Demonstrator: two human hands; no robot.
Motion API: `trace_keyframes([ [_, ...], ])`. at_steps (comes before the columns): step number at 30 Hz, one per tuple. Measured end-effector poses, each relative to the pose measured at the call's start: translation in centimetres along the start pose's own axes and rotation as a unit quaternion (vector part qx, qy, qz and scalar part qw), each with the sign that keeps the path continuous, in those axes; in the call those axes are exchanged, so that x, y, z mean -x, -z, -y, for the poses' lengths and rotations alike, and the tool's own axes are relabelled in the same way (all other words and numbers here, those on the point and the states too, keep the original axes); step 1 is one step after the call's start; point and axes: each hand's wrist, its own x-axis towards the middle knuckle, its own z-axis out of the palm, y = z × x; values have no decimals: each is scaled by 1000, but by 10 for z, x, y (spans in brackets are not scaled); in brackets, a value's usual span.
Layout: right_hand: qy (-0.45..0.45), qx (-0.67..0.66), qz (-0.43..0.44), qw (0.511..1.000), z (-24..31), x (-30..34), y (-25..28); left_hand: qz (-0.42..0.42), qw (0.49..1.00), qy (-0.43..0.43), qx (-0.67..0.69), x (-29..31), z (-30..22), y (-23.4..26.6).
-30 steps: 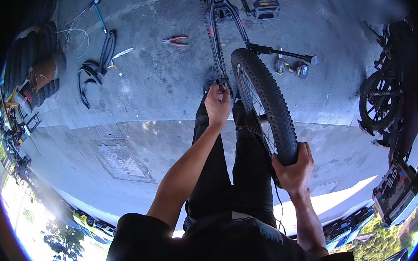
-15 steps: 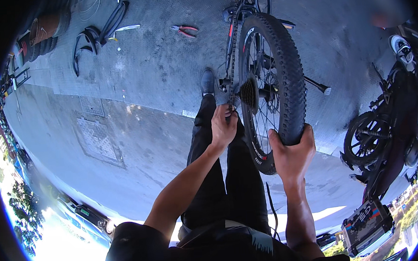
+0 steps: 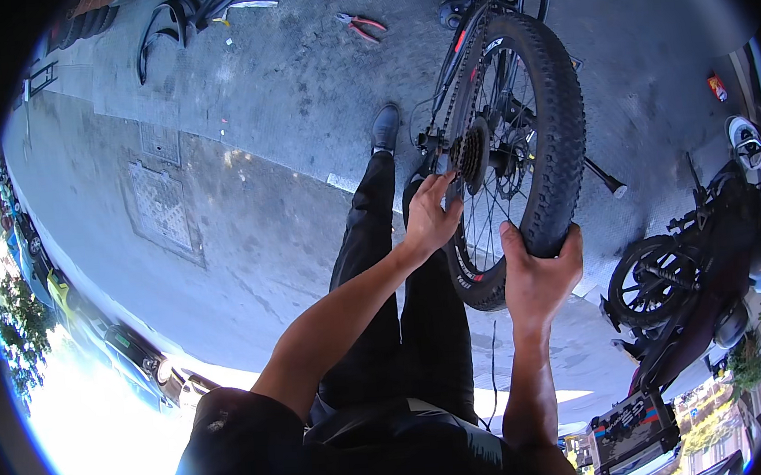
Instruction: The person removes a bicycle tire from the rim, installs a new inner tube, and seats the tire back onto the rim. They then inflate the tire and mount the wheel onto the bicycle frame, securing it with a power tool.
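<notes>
My right hand (image 3: 542, 275) is closed round the knobbly tyre (image 3: 560, 137) of a bicycle wheel, thumb on one side and fingers on the other. My left hand (image 3: 433, 220) has its fingers bent at the near side of the rear sprockets (image 3: 472, 153), by the frame end and the chain (image 3: 465, 86). What those fingers pinch is hidden behind them. The wheel stands upright between thin spokes and a disc rotor (image 3: 510, 174). Beyond it, the bicycle's dark frame (image 3: 455, 78) with red marks runs away from me.
Red-handled pliers (image 3: 362, 27) lie on the concrete floor, left of the bicycle. Farther left are black tyre pieces (image 3: 173, 22) and a metal floor cover (image 3: 159, 204). A parked motorcycle (image 3: 693, 286) stands at right, near a red can (image 3: 717, 87). My shoe (image 3: 385, 129) is close to the sprockets.
My left hand has moved right and up toward the sprockets, its fingers less tucked in. The bicycle sits farther right in view; my right hand stays on the tyre.
</notes>
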Motion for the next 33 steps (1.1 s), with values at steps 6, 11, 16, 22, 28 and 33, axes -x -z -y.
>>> trace_keyframes([
  [6, 7, -12, -17, 1000, 0, 5, -6, -15, 999, 12, 45, -10, 16, 5],
  [11, 8, -24, -34, 999, -10, 7, -9, 6, 999, 4, 44, -8, 12, 6],
  [16, -41, -81, -28, 996, -1, 5, -1, -9, 1000, -8, 8, -5, 22, 8],
  [22, -77, -67, -12, 995, 19, 3, -1, 38, 997, -8, 69, 16, -3, 22],
  [28, -20, -20, -19, 999, 7, 12, -18, 61, 996, -33, 64, 12, 6, 19],
  [33, 20, 0, -36, 999, -10, 16, -25, 67, 996, -32, 57, -9, 28, 11],
])
